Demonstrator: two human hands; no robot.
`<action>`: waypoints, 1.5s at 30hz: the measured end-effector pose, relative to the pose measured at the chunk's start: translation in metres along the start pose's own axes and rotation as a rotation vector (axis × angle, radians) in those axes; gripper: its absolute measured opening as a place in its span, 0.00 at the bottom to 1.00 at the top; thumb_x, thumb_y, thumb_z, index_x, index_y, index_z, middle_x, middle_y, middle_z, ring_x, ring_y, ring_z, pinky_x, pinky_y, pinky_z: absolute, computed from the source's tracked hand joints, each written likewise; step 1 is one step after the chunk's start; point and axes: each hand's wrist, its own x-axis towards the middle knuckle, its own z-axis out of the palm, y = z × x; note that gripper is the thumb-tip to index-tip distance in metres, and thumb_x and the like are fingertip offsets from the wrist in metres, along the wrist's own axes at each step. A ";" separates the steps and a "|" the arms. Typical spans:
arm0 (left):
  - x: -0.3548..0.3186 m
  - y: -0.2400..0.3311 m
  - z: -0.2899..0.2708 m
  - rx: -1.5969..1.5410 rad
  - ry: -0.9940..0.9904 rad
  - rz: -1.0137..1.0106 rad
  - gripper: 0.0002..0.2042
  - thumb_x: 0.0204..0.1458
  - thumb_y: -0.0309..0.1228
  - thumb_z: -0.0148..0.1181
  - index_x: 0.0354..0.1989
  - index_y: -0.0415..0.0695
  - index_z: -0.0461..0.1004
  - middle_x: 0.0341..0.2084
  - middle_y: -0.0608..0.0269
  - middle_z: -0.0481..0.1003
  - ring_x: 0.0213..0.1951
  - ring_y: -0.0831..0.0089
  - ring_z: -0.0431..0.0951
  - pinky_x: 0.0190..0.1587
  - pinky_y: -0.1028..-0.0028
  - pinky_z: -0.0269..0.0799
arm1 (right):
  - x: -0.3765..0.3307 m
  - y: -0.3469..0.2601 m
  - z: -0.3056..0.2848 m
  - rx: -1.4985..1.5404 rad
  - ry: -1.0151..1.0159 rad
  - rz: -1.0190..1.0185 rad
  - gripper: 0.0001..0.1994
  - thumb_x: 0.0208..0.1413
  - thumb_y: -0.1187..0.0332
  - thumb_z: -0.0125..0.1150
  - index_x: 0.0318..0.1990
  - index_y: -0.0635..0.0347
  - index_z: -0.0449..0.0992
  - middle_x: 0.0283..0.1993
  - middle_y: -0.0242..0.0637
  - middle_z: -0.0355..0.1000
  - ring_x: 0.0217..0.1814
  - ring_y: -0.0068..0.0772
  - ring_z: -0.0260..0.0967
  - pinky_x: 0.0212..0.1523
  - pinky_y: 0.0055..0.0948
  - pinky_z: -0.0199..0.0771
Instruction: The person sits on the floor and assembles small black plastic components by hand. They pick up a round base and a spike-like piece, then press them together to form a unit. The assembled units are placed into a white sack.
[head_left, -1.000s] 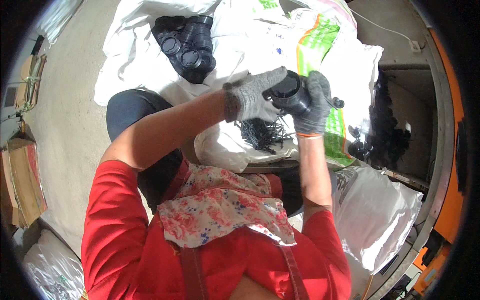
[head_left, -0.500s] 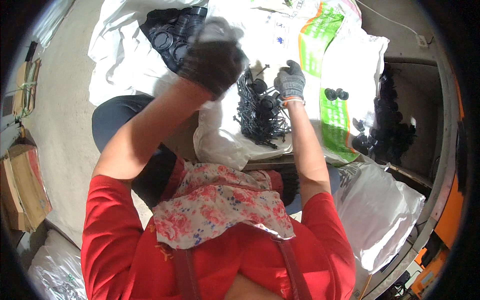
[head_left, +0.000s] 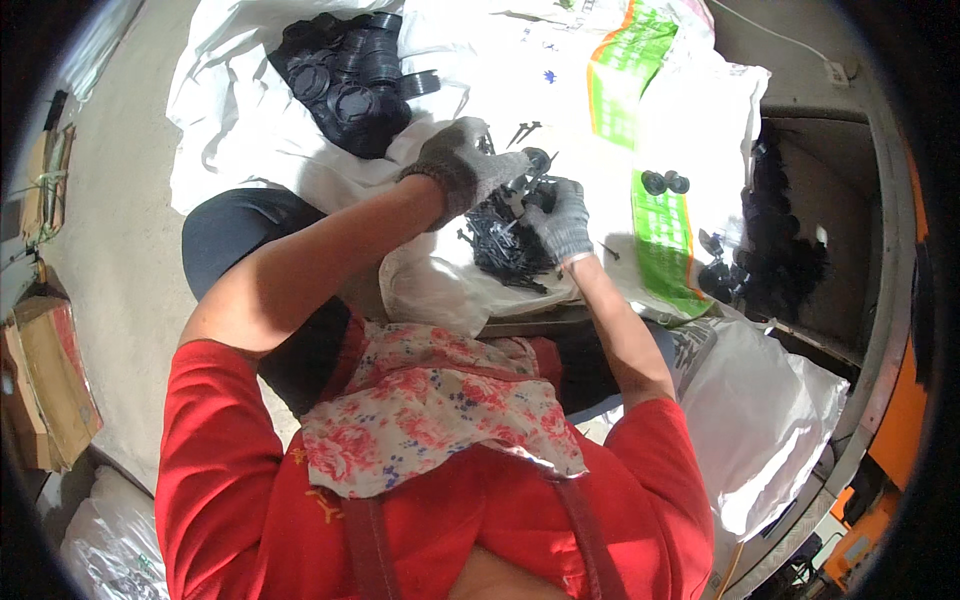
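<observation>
My left hand point(head_left: 465, 168), in a grey knit glove, reaches in from the left with its fingers closed on a small round black cap point(head_left: 537, 160). Close beside it, my gloved right hand point(head_left: 562, 222) has its fingers curled round a dark piece that its own fingers partly hide. Both hands are over a pile of thin black pins with small heads point(head_left: 505, 250), heaped on a white plastic sack point(head_left: 430, 285). A few loose pins point(head_left: 525, 132) lie just beyond the hands.
Many black round lids point(head_left: 350, 85) fill an opened white bag at the far left. Two small black caps point(head_left: 665, 182) rest on the sack's green stripe point(head_left: 655, 225). A dark bin point(head_left: 790, 230) with black parts stands at the right, near a white plastic bag point(head_left: 760, 420). Cardboard point(head_left: 55, 380) leans at the left.
My left hand has come down and right from near the lids, now with a round cap in its fingers. My right hand has moved down and left to meet it over the pins.
</observation>
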 end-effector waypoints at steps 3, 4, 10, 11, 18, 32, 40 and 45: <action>-0.007 0.012 0.010 -0.781 -0.269 -0.343 0.37 0.45 0.46 0.65 0.56 0.31 0.58 0.50 0.32 0.63 0.53 0.49 0.68 0.49 0.49 0.70 | -0.029 -0.049 -0.062 0.177 0.121 -0.272 0.18 0.40 0.69 0.68 0.39 0.63 0.69 0.41 0.46 0.67 0.44 0.44 0.66 0.47 0.36 0.69; -0.007 0.002 0.013 -0.944 -0.393 -0.357 0.35 0.46 0.45 0.65 0.55 0.33 0.60 0.48 0.36 0.66 0.51 0.49 0.70 0.49 0.49 0.71 | -0.034 -0.057 -0.070 0.251 0.137 -0.371 0.17 0.40 0.70 0.68 0.37 0.62 0.68 0.42 0.46 0.66 0.45 0.45 0.66 0.48 0.35 0.69; -0.026 0.030 -0.002 -0.227 -0.480 0.396 0.33 0.48 0.42 0.64 0.57 0.37 0.60 0.46 0.54 0.72 0.49 0.70 0.74 0.50 0.64 0.73 | -0.034 -0.070 -0.080 0.399 -0.067 -0.147 0.29 0.47 0.61 0.64 0.56 0.63 0.64 0.52 0.51 0.67 0.56 0.47 0.64 0.55 0.37 0.65; -0.017 0.018 0.006 -0.488 -0.519 0.320 0.35 0.47 0.43 0.65 0.59 0.37 0.58 0.45 0.55 0.73 0.49 0.70 0.73 0.50 0.66 0.73 | -0.033 -0.073 -0.085 0.296 -0.056 -0.199 0.28 0.48 0.61 0.62 0.55 0.64 0.64 0.52 0.51 0.67 0.56 0.48 0.64 0.56 0.37 0.65; -0.029 0.005 -0.003 -0.339 -0.653 0.327 0.37 0.39 0.48 0.69 0.56 0.43 0.64 0.40 0.53 0.75 0.42 0.64 0.77 0.47 0.68 0.72 | -0.018 -0.093 -0.105 -0.164 0.081 -0.666 0.25 0.40 0.68 0.57 0.52 0.58 0.69 0.54 0.48 0.64 0.59 0.52 0.59 0.59 0.47 0.58; -0.025 0.034 -0.011 -1.441 -0.549 -0.073 0.19 0.53 0.33 0.57 0.52 0.40 0.65 0.46 0.55 0.72 0.48 0.68 0.73 0.54 0.66 0.71 | 0.009 -0.132 -0.099 1.209 -0.064 -0.046 0.31 0.62 0.44 0.39 0.51 0.68 0.69 0.45 0.43 0.72 0.44 0.31 0.72 0.47 0.29 0.73; -0.020 0.015 -0.019 0.433 0.414 0.749 0.28 0.33 0.34 0.70 0.45 0.37 0.69 0.36 0.49 0.69 0.38 0.54 0.72 0.46 0.59 0.67 | 0.058 -0.094 -0.024 0.752 0.115 0.010 0.17 0.52 0.79 0.55 0.52 0.63 0.69 0.35 0.34 0.72 0.34 0.22 0.68 0.35 0.19 0.70; -0.012 0.007 -0.055 0.672 0.644 0.706 0.23 0.37 0.38 0.66 0.43 0.41 0.70 0.31 0.51 0.71 0.40 0.54 0.71 0.45 0.59 0.65 | 0.088 -0.012 -0.001 0.066 0.104 0.291 0.28 0.42 0.57 0.68 0.49 0.65 0.69 0.38 0.49 0.74 0.40 0.41 0.74 0.43 0.34 0.73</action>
